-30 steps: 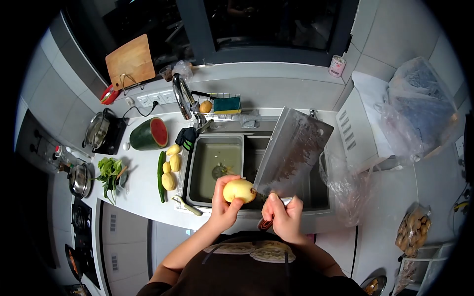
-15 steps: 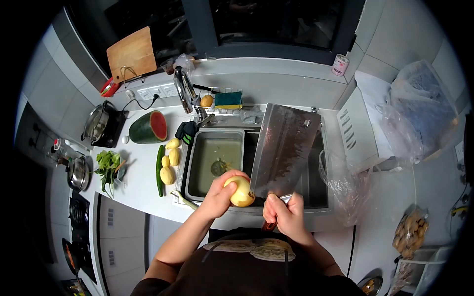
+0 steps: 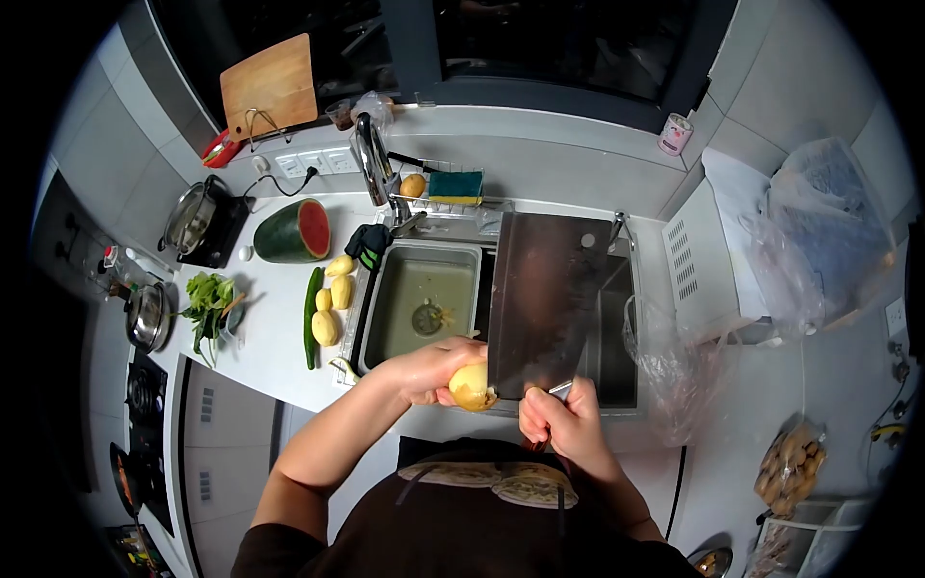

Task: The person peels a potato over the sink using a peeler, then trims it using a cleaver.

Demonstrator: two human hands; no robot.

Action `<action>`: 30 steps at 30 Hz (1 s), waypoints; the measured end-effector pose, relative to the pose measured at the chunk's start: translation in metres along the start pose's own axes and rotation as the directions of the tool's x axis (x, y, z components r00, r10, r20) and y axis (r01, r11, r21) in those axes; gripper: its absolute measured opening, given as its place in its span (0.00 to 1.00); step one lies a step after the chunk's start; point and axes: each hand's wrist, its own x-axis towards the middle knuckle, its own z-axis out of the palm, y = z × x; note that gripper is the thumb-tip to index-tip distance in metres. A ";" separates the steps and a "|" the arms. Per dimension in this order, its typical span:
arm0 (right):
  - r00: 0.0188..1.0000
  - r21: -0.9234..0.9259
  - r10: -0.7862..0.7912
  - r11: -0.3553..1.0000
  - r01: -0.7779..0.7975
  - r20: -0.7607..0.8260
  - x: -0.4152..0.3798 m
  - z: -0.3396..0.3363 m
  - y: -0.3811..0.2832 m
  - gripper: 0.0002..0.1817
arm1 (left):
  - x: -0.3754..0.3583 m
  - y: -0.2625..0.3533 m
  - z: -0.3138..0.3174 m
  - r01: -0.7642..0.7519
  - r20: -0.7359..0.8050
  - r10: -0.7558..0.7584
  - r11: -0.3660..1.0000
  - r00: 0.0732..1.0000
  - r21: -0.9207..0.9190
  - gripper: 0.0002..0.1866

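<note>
My left hand (image 3: 432,370) is wrapped round a yellow potato (image 3: 469,388), mostly peeled, with brown patches at its lower end. In my right hand (image 3: 567,416) is the handle of a cleaver (image 3: 544,299), its broad dark blade standing up and facing me. The blade's left edge meets the potato's right side, low down near the handle. Both hands are over the front rim of the sink (image 3: 366,371). Behind the blade, much of the right basin is hidden.
Left of the sink lie several peeled potatoes (image 3: 325,328), a cucumber (image 3: 310,318), a cut watermelon (image 3: 291,234) and leafy greens (image 3: 207,306). A faucet (image 3: 371,159) and a sponge (image 3: 456,185) are behind the basin. A clear plastic bag (image 3: 679,385) hangs over the right counter edge.
My left wrist has turned, bringing the back of the hand up and the potato slightly lower. The cleaver's blade has swung a little left and stands more upright. The whole view has shifted slightly.
</note>
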 end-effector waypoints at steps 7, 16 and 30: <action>0.996 -0.089 -0.049 0.995 0.042 -0.072 0.005 -0.003 0.000 0.11 | 0.010 0.010 -0.008 0.062 -0.017 -0.061 0.991 0.998 0.122 0.21; 0.946 -0.111 0.126 0.989 -0.097 0.300 0.034 -0.034 -0.023 0.11 | 0.040 0.001 -0.023 0.326 0.500 -0.286 0.945 0.817 0.008 0.19; 0.803 -0.335 0.360 0.918 -0.214 0.475 0.061 -0.065 -0.034 0.04 | 0.082 -0.029 -0.025 0.564 0.652 -0.353 0.814 0.671 -0.140 0.29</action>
